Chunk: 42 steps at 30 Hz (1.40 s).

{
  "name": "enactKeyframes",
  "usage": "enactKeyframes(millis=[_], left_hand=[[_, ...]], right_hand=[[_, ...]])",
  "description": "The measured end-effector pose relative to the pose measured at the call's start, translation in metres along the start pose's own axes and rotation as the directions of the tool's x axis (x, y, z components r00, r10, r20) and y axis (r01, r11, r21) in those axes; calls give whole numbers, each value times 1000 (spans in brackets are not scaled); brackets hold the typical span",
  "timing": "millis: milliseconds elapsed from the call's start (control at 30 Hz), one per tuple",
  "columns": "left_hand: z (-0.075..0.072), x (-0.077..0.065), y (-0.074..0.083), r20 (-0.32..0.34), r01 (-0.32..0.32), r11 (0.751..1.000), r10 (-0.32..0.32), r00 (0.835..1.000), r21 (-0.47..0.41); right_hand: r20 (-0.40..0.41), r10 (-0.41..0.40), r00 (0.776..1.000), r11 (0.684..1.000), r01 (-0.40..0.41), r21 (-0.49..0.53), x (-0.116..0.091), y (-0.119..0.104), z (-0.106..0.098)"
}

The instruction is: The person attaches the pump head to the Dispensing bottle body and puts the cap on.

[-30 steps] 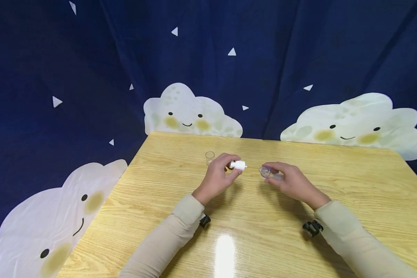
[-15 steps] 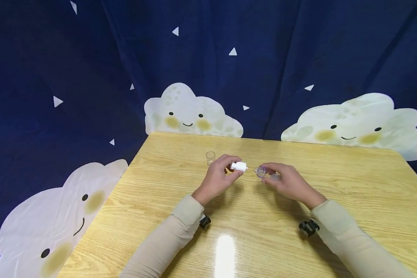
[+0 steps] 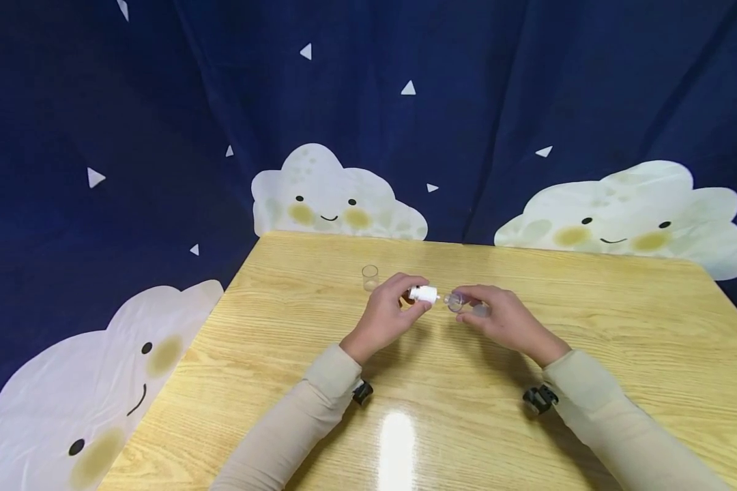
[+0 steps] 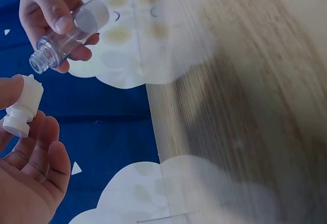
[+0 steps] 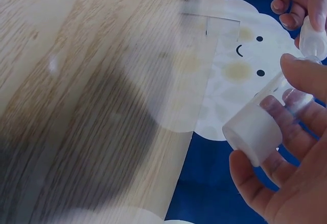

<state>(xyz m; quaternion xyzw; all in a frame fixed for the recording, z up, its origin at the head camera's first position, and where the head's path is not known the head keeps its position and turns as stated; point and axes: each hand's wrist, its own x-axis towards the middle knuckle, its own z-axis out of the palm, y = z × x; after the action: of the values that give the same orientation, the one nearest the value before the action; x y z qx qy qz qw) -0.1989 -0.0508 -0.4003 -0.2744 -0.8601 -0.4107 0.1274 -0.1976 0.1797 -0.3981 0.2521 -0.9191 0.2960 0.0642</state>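
My left hand (image 3: 383, 312) pinches a small white pump head (image 3: 424, 294) between thumb and fingers, its thin tip pointing right. Facing it, my right hand (image 3: 511, 319) grips a small clear bottle (image 3: 455, 302) lying on its side. The left wrist view shows the bottle's threaded open neck (image 4: 42, 58) close to the tip of the pump head (image 4: 28, 101), with a narrow gap between. A white base (image 5: 254, 132) closes the bottle's other end in the right wrist view. Both pieces are held above the table.
A clear cylindrical cap or cup (image 3: 370, 278) stands on the wooden table (image 3: 454, 416) just beyond my left hand. Behind the table hangs a dark blue curtain (image 3: 356, 88) printed with smiling clouds. A light reflection shows near the front.
My right hand has moved left with the bottle, bringing its neck closer to the pump head. My left hand has stayed nearly in place.
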Motion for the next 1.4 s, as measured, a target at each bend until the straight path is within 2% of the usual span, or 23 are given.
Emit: enactKeyframes(millis=[333,567,967,1167,1400], left_hand=[[4,4,0,11,-50,998,49,999,40],[6,5,2,41,-58,996,55,998,61],[12,8,5,58,-44,995,39,998,87],[13,9,6,38,-30,996,26,999,86],[12,7,6,85,31,998,-36,996,63]], right_hand=[[4,-9,1000,1000,9,-9,4,-2,1],[15,-29,999,999,29,-20,5,-4,3],[20,1,1000,998,1,-70,8,-8,4],[-16,-31,999,996,30,-88,9,-10,5],[-20,-44,999,994,42,-103,8,-9,8]])
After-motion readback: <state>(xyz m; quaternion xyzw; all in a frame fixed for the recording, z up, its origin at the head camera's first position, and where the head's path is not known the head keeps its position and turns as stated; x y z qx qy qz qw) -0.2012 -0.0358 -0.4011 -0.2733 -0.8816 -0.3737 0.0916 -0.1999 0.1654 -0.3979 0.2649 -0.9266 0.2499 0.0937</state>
